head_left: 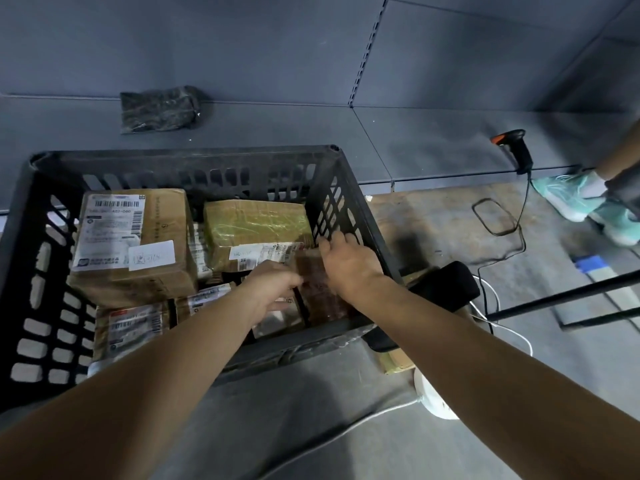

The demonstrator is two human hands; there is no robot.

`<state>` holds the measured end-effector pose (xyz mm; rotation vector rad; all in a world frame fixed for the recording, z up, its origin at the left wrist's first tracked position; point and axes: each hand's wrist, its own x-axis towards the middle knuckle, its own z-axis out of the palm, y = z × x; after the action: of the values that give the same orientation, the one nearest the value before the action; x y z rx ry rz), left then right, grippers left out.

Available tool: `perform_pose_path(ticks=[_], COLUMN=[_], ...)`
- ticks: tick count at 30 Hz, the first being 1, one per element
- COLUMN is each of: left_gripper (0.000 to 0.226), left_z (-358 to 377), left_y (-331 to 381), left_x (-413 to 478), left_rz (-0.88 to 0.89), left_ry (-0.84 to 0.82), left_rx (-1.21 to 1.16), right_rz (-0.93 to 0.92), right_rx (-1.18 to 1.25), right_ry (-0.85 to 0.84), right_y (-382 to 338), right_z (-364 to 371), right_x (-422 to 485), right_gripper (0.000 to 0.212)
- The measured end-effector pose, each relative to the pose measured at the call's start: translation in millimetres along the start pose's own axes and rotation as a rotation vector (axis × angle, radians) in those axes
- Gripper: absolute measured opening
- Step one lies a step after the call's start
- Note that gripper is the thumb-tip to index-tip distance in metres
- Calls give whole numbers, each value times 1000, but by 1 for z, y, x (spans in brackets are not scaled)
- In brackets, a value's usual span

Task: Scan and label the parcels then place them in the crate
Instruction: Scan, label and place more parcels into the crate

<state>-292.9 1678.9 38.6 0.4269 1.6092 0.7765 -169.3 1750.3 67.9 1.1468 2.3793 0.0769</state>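
Head view. A brown parcel (317,289) stands on edge in the crate (180,153), against its right-hand wall, at centre frame. The right hand (348,263) lies over the parcel's upper end, fingers nearly straight and spread, tips near the crate's slotted wall. The left hand (273,284) meets the parcel's left edge with bent fingers. Blur hides them, so whether they close round the parcel cannot be told. The crate also holds a labelled carton (131,237) at its upper left, a tape-wrapped parcel (256,221) beside that, and a flat labelled parcel (133,327) at lower left. Behind the crate runs a grey shelf (415,140). On it a dark bag (159,109) lies at upper left, and a barcode scanner (516,148) stands upright at upper right. A pair of turquoise shoes (581,199) shows at the right edge.
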Motion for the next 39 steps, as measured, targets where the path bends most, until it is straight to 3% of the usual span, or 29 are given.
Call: perform_pose_path(ticks=[3,7,12,15,19,22,29,34,39], left_gripper=[19,64,64,66,76,79,86,91,88], left_z=[2,4,6,-2,-24,-41,-63,-73,-70], left_y=[2,-8,-16,-14,6,28,93,168,244], left_x=[1,9,17,15,-10,-51,-175,-289,-429], left_rz=[108,319,309,249,238,186,203,190,156], left_ry=[-22,-97,-231,-254,-144,-40,125,227,335], left_rx=[281,875,1321,1320,1160,1171,1272,1196,1128], right_rz=[-84,-95,-182,-213,-172,-136,-149,-100,5], right_rx=[-62,26,22,53,248,297,345,346,508], right_ry=[-81,-260,-401,-355,-245,-192,-165,-86,-47], right_y=[-1,2,7,12,15,16,22,41,60], right_z=[7,9,15,17,3,-30,-132,-232,-353], right_x=[5,9,19,22,8,-21,-99,-171,-259], right_gripper=[82,98,104,99,97,91,81,82,83])
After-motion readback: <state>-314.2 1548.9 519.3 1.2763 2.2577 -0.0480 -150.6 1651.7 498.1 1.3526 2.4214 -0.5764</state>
